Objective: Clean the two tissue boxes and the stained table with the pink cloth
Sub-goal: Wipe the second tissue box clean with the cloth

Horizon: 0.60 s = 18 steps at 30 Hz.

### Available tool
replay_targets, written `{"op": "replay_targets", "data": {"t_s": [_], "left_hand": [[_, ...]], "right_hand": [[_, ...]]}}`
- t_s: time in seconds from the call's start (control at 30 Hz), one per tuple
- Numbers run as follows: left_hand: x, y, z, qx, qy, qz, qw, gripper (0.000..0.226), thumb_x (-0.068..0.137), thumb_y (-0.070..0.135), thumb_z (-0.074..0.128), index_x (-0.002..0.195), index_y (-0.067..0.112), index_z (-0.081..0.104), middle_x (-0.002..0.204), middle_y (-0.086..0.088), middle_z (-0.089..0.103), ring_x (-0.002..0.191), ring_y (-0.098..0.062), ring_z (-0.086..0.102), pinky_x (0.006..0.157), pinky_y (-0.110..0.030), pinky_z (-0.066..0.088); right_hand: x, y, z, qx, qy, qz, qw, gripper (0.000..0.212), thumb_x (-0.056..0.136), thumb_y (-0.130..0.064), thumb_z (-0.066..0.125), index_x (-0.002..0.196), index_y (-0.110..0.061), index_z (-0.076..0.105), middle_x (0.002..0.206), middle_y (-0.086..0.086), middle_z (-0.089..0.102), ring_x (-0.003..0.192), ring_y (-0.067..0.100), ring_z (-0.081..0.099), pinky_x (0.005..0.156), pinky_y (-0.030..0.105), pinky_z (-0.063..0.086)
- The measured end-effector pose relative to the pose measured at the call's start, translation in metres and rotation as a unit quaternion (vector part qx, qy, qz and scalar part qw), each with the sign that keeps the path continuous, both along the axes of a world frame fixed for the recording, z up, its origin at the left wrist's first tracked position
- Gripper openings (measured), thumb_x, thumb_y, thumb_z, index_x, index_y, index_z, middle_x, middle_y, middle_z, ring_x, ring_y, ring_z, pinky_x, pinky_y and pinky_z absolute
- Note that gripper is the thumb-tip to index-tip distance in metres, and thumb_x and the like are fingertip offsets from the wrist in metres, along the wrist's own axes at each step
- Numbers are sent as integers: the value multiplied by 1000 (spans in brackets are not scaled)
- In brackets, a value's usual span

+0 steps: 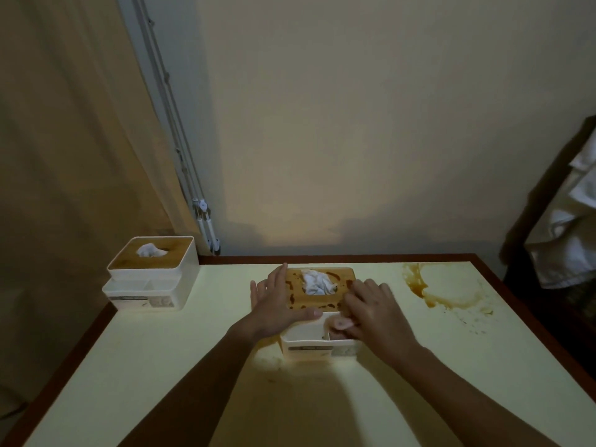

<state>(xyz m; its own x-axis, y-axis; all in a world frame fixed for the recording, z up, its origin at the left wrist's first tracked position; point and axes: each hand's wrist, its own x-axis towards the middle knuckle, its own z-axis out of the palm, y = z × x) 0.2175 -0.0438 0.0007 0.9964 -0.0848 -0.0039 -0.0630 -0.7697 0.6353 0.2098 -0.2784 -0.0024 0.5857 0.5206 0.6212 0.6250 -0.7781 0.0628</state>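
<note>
A white tissue box with a stained wooden lid (317, 306) stands mid-table, a tissue poking out of its slot. My left hand (277, 304) rests against its left side with straight fingers, the thumb lying across the lid's front edge. My right hand (371, 312) grips a bunched pink cloth (341, 324) and presses it into the box's front compartment; most of the cloth is hidden under my fingers. A second tissue box (151, 275) stands at the table's far left corner. A brown ring stain (425, 290) marks the cream table (161, 366) at the far right.
A smaller brown smear (267, 361) lies on the table by the near left corner of the middle box. A curtain and a folded white stand are behind the left box. Dark furniture with pale fabric stands past the table's right edge.
</note>
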Motion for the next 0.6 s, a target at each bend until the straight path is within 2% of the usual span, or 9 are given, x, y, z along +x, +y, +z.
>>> {"op": "replay_targets", "data": {"t_s": [0.13, 0.2, 0.27, 0.47, 0.6], "left_hand": [[0, 2, 1, -1, 5, -5, 1000, 129, 59, 81, 63, 154, 26, -4, 162, 2, 3, 149, -27, -1, 118, -49, -13], [2, 3, 1, 4, 10, -5, 1000, 130, 56, 83, 60, 154, 26, -4, 162, 1, 4, 149, -28, -1, 118, -50, -12], [3, 4, 1, 8, 10, -7, 1000, 131, 55, 84, 58, 154, 26, -4, 162, 1, 4, 149, -29, 0, 118, -51, -12], [2, 3, 1, -5, 13, -9, 1000, 130, 56, 81, 61, 154, 27, -4, 162, 2, 2, 149, -29, -3, 117, -49, -13], [4, 5, 0, -6, 13, -13, 1000, 128, 60, 79, 65, 154, 27, -5, 162, 3, 1, 149, -30, -4, 116, -49, -14]], "right_hand": [[-2, 13, -8, -19, 33, -16, 999, 34, 64, -31, 83, 82, -18, 58, 90, 2, 58, 80, 22, 50, 67, 33, 27], [-2, 8, -3, -43, 36, -29, 998, 33, 63, -29, 86, 80, -18, 59, 90, 2, 58, 80, 22, 48, 65, 33, 31], [-2, -2, 4, -51, 33, -43, 997, 33, 63, -30, 87, 77, -19, 60, 89, 2, 57, 79, 22, 47, 64, 34, 32], [1, -14, 21, 35, 22, -69, 997, 31, 72, -30, 86, 77, -17, 57, 86, 1, 52, 77, 22, 46, 65, 36, 33], [-4, 1, 6, -11, 15, -33, 999, 31, 65, -31, 81, 77, -18, 56, 87, 2, 54, 77, 22, 45, 66, 35, 28]]}}
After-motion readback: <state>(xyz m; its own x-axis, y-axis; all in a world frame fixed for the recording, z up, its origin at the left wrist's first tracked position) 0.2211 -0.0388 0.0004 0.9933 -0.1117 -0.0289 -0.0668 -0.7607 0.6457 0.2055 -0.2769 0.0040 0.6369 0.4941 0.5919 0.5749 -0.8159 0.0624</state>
